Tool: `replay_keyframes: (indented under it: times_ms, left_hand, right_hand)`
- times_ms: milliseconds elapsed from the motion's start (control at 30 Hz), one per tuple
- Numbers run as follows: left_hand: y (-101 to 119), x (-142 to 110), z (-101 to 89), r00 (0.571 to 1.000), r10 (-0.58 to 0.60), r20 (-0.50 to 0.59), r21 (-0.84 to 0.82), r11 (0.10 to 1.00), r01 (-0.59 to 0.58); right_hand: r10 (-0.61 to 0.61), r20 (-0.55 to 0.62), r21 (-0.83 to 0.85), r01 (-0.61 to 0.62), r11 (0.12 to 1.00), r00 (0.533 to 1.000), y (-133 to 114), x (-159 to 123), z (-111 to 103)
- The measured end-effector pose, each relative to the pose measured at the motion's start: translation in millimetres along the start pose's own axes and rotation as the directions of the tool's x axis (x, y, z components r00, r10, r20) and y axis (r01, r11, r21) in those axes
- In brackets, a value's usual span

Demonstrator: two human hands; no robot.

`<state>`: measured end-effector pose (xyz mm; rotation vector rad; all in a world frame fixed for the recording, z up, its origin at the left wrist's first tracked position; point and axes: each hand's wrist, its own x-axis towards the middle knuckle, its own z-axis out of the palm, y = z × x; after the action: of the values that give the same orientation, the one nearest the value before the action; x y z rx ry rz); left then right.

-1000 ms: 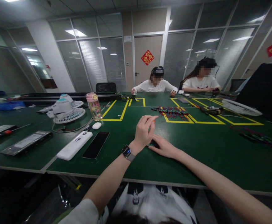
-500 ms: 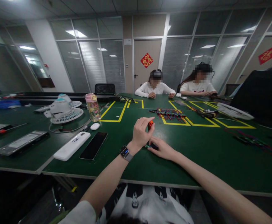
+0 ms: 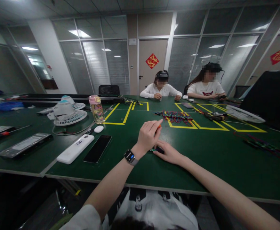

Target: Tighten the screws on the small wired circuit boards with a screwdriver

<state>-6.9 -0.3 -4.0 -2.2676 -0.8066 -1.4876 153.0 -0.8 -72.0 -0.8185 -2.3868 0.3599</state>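
My left hand (image 3: pixel 147 135), with a smartwatch (image 3: pixel 130 157) on its wrist, is closed around an orange-handled screwdriver (image 3: pixel 159 126). Only a bit of the handle shows; its shaft and tip are hidden. Just below, my right hand (image 3: pixel 169 153) rests on the green table, thumb and fingers holding a small green circuit board (image 3: pixel 152 149). Most of the board is covered by the hands. A dark patch lies between the right thumb and fingers, and I cannot make out what it is.
Left of my hands lie a black phone (image 3: pixel 98 149), a white power bank (image 3: pixel 75 149) and a white case (image 3: pixel 99 129). Behind stand a bottle (image 3: pixel 97 110) and a fan (image 3: pixel 69 115). Wired boards (image 3: pixel 177 117) lie ahead. Two people sit across the table (image 3: pixel 216 169).
My left hand has turned over the screwdriver, so less of the orange handle shows. My right hand stays on the circuit board. The view has shifted slightly.
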Motion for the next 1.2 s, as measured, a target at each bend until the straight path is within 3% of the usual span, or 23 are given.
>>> replay_keyframes:
  times_ms: [233, 400, 600, 967, 1200]
  left_hand:
    - [-2.2, -2.2, 0.4, 0.995, 0.095, -0.02, 0.179, 0.98, -0.09]
    - [0.0, -1.8, -0.5, 0.996, 0.088, 0.034, 0.109, 0.99, -0.091]
    - [1.6, -1.0, 0.0, 0.995, 0.102, 0.009, 0.058, 0.993, -0.102]
    - [2.0, -3.8, 1.7, 0.997, 0.068, -0.026, 0.125, 0.99, -0.064]
    - [2.1, -0.9, -0.2, 1.0, -0.003, 0.008, -0.024, 1.0, 0.003]
  right_hand:
    - [0.017, -0.001, -0.006, -0.017, 1.0, 1.0, 5.0, -0.8, 2.6]
    - [-0.004, -0.005, -0.007, 0.004, 1.0, 1.0, 7.8, -1.1, 4.5]
    - [-0.002, -0.004, -0.007, 0.002, 1.0, 1.0, 7.0, -0.7, 3.6]
    - [0.005, -0.017, -0.008, -0.005, 1.0, 1.0, 6.5, -0.9, 3.7]
    - [-0.011, 0.016, 0.001, 0.011, 1.0, 1.0, 1.8, 0.5, 0.6]
